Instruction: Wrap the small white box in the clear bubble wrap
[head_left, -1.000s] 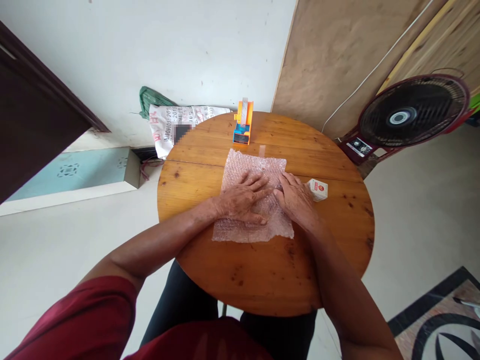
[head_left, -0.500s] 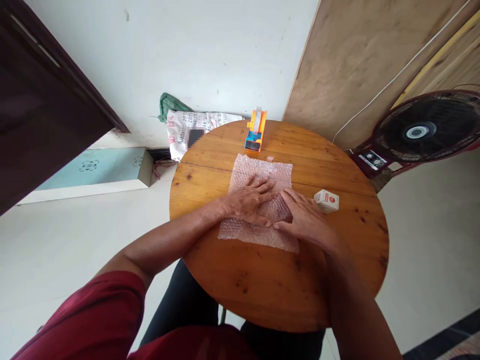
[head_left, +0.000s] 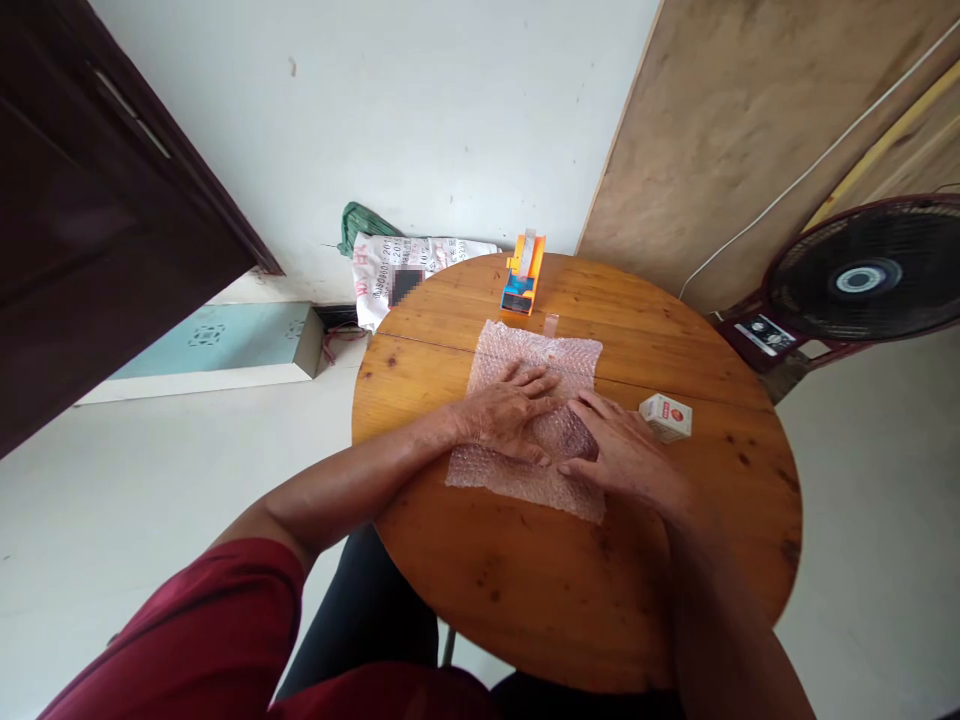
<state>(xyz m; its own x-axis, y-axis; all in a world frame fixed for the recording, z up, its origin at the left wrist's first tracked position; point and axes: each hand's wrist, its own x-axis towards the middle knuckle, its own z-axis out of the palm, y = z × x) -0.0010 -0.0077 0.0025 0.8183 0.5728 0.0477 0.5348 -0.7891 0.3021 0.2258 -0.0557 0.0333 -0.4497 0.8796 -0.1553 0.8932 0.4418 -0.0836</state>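
Observation:
A pinkish sheet of bubble wrap [head_left: 525, 490] lies flat on the round wooden table [head_left: 480, 600]. My left hand [head_left: 510, 415] rests on its middle, palm down with fingers spread. On its right side lies my right hand [head_left: 619, 445], fingers stretched out and thumb apart, touching the wrap near its edge. Neither hand grips anything that shows. A small white box [head_left: 666, 417] stands just beyond the right hand. Past the wrap's far edge, a short strip of clear tape [head_left: 551, 326] sits on the wood.
An orange and blue tape dispenser [head_left: 523, 275] stands at the table's far edge. On the right is a dark fan [head_left: 862, 280]. Behind the table lie a white printed sack [head_left: 375, 270] and a green bag [head_left: 365, 228]. A brown door [head_left: 112, 200] is at the left.
The view has shifted a little, so everything sits slightly lower and further right. Both hands stay on the bubble wrap in nearly the same pose.

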